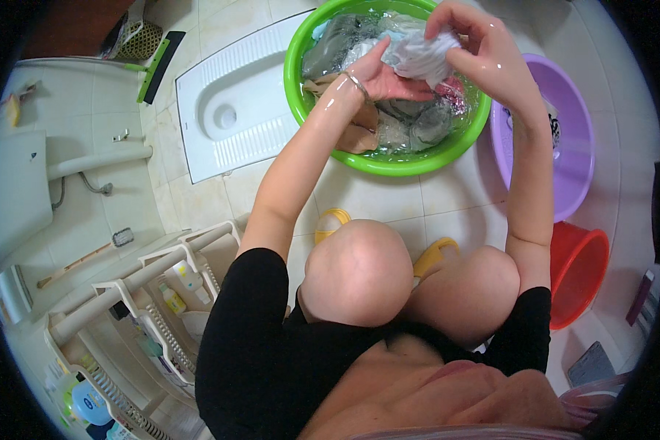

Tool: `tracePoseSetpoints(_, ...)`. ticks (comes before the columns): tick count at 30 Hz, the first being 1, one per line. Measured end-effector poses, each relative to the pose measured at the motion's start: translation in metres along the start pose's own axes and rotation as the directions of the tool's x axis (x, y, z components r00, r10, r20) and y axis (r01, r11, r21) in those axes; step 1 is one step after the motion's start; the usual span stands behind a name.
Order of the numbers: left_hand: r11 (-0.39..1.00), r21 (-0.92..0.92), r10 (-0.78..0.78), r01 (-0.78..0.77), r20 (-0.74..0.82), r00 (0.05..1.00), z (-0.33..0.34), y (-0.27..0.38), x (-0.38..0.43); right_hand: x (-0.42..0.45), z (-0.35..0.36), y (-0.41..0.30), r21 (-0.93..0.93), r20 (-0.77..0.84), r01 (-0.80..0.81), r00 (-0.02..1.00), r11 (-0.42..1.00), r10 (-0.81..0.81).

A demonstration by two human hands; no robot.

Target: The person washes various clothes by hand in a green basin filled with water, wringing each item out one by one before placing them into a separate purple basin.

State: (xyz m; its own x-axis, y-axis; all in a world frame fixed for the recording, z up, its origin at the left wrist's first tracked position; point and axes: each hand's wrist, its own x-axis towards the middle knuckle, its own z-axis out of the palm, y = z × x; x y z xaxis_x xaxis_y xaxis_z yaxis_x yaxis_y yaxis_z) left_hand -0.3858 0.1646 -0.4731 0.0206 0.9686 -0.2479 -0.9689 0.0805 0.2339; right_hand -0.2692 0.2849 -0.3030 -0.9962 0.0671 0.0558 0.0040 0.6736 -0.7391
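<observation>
A round green plastic basin (404, 167) holds water and several soaked garments, among them a grey cloth (432, 127), a brown cloth (358, 137) and a dark red one (452, 91). Over the basin my right hand (476, 49) pinches a wet white cloth (424, 55) between thumb and fingers. My left hand (388, 77), with a bracelet at the wrist, lies palm up below the cloth's left side, its fingers spread and touching or close under it; whether it bears any weight I cannot tell.
A white squat toilet (242, 110) is set in the tiled floor left of the basin. To the right stand a purple basin (575, 159) with a patterned cloth and a red bucket (577, 275). A beige shelf rack (107, 297) with bottles is at lower left, a green squeegee (157, 69) at upper left.
</observation>
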Motion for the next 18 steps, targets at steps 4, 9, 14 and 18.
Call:
tracePoseSetpoints(4,0.951,-0.259,0.146,-0.169,-0.106,0.984,-0.021,0.018,0.005,0.005,0.023,0.015,0.395,0.205,0.048,0.969,0.917,-0.139)
tracePoseSetpoints(9,0.913,-0.390,-0.106,0.121,0.061,0.993,0.002,0.003,-0.005,0.021,0.012,0.072,0.788,-0.046,0.081,0.996,0.610,-0.073)
tracePoseSetpoints(14,0.981,-0.181,-0.057,0.069,0.076,0.996,0.047,-0.009,-0.015,0.037,0.060,0.181,0.911,0.058,-0.110,0.989,0.398,0.139)
tracePoseSetpoints(18,0.966,-0.250,0.072,-0.070,0.001,0.997,0.050,-0.014,-0.009,0.020,0.106,0.153,0.988,0.116,-0.154,0.853,0.032,0.509)
